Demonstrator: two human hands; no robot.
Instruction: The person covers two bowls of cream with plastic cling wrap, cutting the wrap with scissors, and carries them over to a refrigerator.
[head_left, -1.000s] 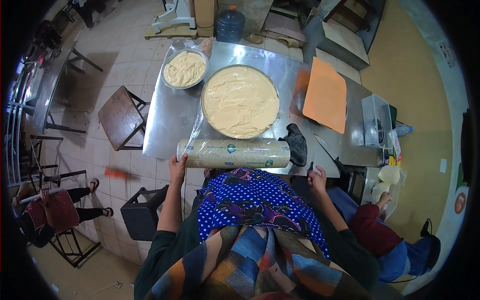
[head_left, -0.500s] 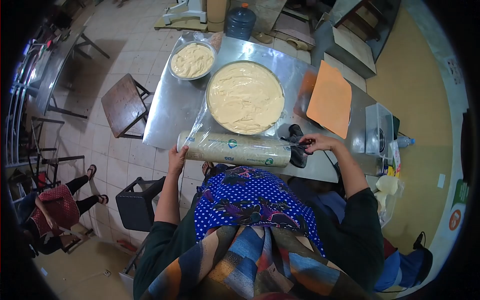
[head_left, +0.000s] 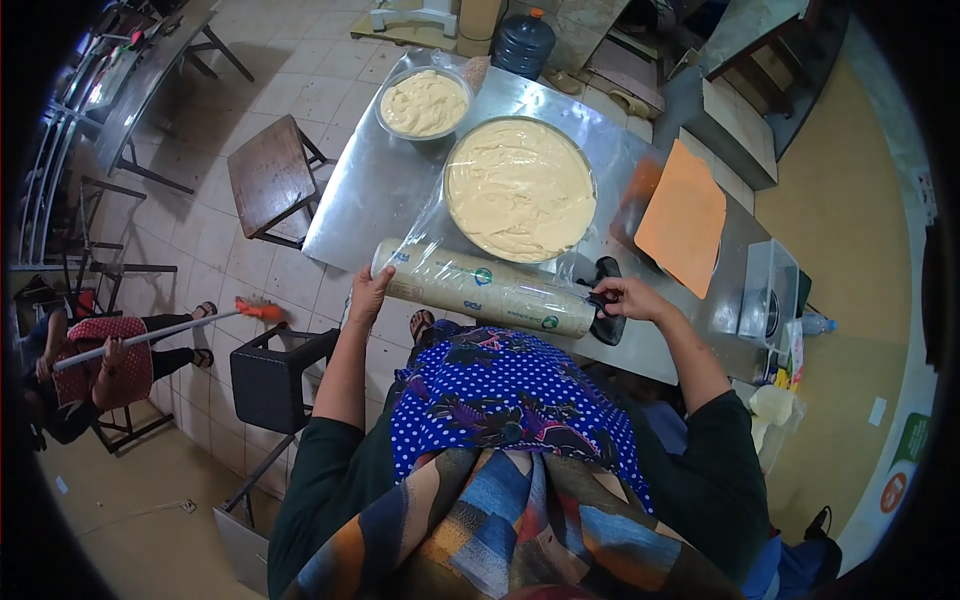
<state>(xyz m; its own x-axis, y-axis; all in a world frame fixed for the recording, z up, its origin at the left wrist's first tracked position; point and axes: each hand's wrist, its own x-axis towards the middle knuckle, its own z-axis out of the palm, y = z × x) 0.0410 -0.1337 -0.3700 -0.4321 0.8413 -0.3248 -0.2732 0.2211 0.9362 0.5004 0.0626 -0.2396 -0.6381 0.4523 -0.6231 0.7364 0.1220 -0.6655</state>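
A thick roll of clear plastic wrap (head_left: 470,288) lies across the near edge of the table, tilted down to the right. My left hand (head_left: 370,294) grips its left end, thumb on top. At the roll's right end, my right hand (head_left: 630,300) pinches its fingers together over something dark that I cannot make out. From the roll, a stretched sheet of film (head_left: 425,220) runs over a large round pan of pale cream batter (head_left: 520,190). Behind it to the left stands a smaller bowl of the same batter (head_left: 425,104). A black object (head_left: 608,328) lies under my right hand.
On the metal table (head_left: 350,190), an orange sheet (head_left: 683,220) and a clear plastic box (head_left: 765,290) sit at the right. A wooden stool (head_left: 270,178) and a black stool (head_left: 268,385) stand left. Further left, a person (head_left: 110,360) holds a long-handled orange-headed tool (head_left: 260,309).
My view has shifted, moving the table up and right in frame. The roll's right end now slants lower. At the left, the other person's long-handled tool has come into view.
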